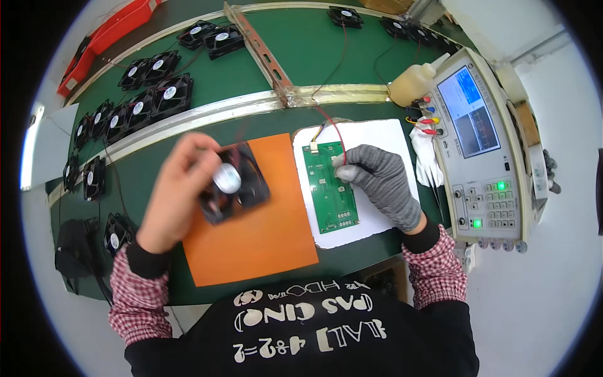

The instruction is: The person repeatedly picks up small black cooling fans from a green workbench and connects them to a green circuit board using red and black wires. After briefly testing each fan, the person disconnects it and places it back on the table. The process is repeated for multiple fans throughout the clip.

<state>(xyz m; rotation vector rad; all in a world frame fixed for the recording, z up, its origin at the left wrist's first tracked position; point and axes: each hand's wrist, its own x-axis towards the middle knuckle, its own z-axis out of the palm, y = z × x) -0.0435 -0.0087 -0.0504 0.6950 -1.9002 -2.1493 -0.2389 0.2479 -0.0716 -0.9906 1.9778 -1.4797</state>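
A square black cooling fan with a white round label is in my bare left hand, which grips its left edge. The fan is held tilted above an orange mat and is slightly blurred. My right hand, in a grey knitted glove, is over a green circuit board. Its thumb and fingers pinch a thin red wire at the board's upper right; the wire's end is hidden by the fingertips. A white connector with coloured wires sits at the board's top edge. The board lies on a white sheet.
Several more fans stand at the left and back. A metal rail and rusty perforated bar cross the table. On the right are a test instrument with a lit screen, a squeeze bottle, a white glove and tweezers.
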